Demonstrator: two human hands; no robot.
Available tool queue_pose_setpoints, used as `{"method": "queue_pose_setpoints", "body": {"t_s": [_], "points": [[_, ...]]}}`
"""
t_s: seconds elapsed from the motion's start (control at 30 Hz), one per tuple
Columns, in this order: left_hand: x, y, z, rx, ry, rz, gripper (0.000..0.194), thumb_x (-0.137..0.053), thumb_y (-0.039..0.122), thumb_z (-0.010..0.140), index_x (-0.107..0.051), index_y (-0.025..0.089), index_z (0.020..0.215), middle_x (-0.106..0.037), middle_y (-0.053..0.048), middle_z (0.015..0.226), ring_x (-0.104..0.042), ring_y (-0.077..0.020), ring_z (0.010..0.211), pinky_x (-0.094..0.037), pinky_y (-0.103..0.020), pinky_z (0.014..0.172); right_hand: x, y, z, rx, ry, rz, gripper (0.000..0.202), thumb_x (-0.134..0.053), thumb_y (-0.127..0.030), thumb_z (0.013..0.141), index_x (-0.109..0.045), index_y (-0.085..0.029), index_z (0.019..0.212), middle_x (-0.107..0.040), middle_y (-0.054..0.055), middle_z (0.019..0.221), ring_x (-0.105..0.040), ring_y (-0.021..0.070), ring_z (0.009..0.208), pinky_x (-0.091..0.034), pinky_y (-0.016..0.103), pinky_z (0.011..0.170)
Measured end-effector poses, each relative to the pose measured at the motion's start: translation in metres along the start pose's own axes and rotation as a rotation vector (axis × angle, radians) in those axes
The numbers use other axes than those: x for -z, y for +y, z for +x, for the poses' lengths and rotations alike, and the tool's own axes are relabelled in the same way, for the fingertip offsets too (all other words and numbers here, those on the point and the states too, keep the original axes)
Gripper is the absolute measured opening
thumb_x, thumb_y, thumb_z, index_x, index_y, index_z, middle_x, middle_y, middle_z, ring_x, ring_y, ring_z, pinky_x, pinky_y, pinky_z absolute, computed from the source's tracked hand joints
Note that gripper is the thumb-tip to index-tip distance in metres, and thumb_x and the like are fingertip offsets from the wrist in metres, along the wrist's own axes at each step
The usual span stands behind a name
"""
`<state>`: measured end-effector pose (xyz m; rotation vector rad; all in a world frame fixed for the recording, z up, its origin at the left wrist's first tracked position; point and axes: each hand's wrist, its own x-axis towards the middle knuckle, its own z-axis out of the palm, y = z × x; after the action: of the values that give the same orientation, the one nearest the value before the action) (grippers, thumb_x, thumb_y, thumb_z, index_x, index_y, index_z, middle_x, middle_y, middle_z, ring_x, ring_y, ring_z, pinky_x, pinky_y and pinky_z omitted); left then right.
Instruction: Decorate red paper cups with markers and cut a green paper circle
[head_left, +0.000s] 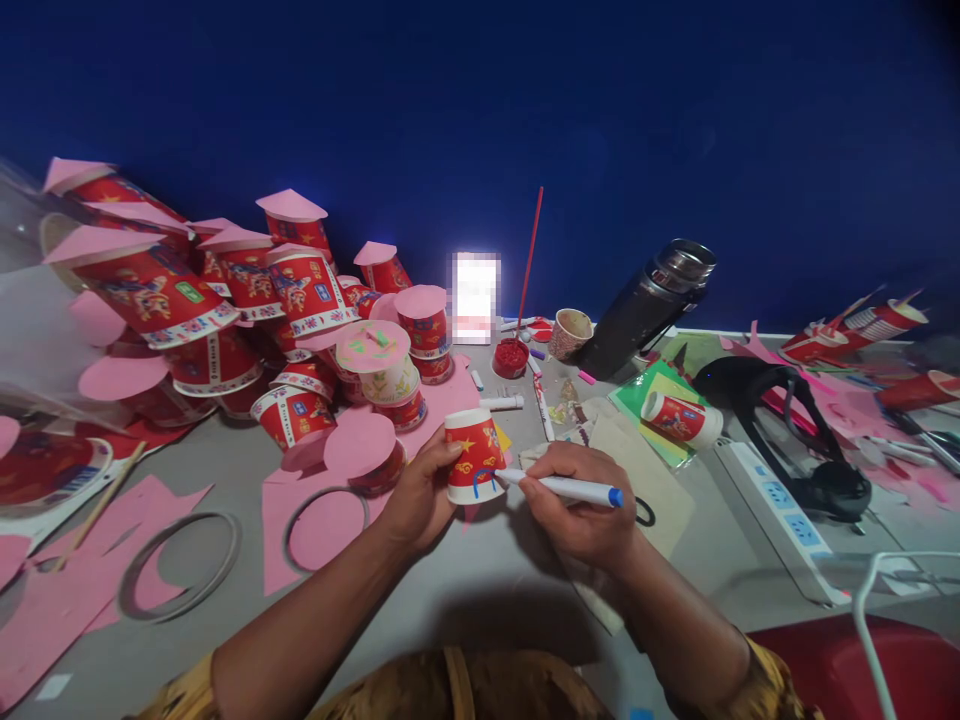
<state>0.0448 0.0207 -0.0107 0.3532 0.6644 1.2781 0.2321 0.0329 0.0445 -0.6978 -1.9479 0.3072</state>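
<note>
My left hand (420, 492) grips a red paper cup (471, 440) turned upside down, its white rim at the bottom. Gold patterns cover the cup, and a blue arch is drawn near its rim. Between the fingers of my right hand (581, 495) is a white marker (566, 487) with a blue end, its tip at the cup's side beside the blue line. Just behind the cup lie a white pen (501, 403) and a piece of yellow paper (504, 437).
Red cups with pink paper cones (307, 290) pile up at left. Pink paper and grey rings (180, 567) lie before them. A pot of red paint (511, 358) holds a stick. Rightward are a black flask (649, 305), a cup lying down (681, 418) and a power strip (780, 520).
</note>
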Motion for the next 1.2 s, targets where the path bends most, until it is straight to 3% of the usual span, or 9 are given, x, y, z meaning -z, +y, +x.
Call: {"method": "queue_pose_setpoints", "body": {"t_s": [0.33,0.73,1.03,1.2], "points": [[-0.0018,-0.0001,0.0006,-0.015,0.005,0.004,0.036,-0.083,0.023,0.073,-0.073,0.015,0.106,-0.082,-0.008,0.091,-0.080,-0.0344,0.101,-0.062,-0.052,0.100,0.0021,-0.0013,0.0021,-0.087,0.002,0.073,0.015,-0.067,-0.013,0.091,-0.065,-0.023,0.080,-0.073,-0.001,0.064,-0.066,0.0127,0.051,-0.050,0.023,0.051],[-0.0013,0.0007,0.0001,-0.011,-0.019,0.014,0.051,-0.080,0.023,0.076,-0.070,0.015,0.125,-0.083,-0.010,0.101,-0.080,-0.0349,0.103,-0.062,-0.053,0.099,0.0032,0.0015,-0.0010,-0.133,-0.042,0.069,0.013,-0.068,-0.014,0.090,-0.067,-0.023,0.080,-0.074,0.000,0.066,-0.063,0.0124,0.049,-0.051,0.024,0.052],[-0.0010,0.0003,0.0009,-0.010,-0.004,0.009,0.035,-0.081,0.023,0.075,-0.073,0.016,0.108,-0.083,-0.009,0.098,-0.080,-0.0351,0.104,-0.062,-0.052,0.100,0.0052,0.0021,-0.0014,-0.171,-0.072,0.112,0.014,-0.066,-0.016,0.090,-0.066,-0.022,0.077,-0.073,0.000,0.066,-0.065,0.0131,0.052,-0.051,0.023,0.053],[-0.0017,0.0009,-0.0001,-0.015,0.017,0.032,0.048,-0.081,0.024,0.074,-0.071,0.015,0.121,-0.083,-0.011,0.105,-0.078,-0.0358,0.108,-0.061,-0.052,0.101,0.0068,0.0028,-0.0007,-0.161,-0.104,0.112,0.015,-0.065,-0.015,0.089,-0.066,-0.022,0.076,-0.073,0.000,0.065,-0.063,0.0124,0.051,-0.051,0.023,0.053]]}}
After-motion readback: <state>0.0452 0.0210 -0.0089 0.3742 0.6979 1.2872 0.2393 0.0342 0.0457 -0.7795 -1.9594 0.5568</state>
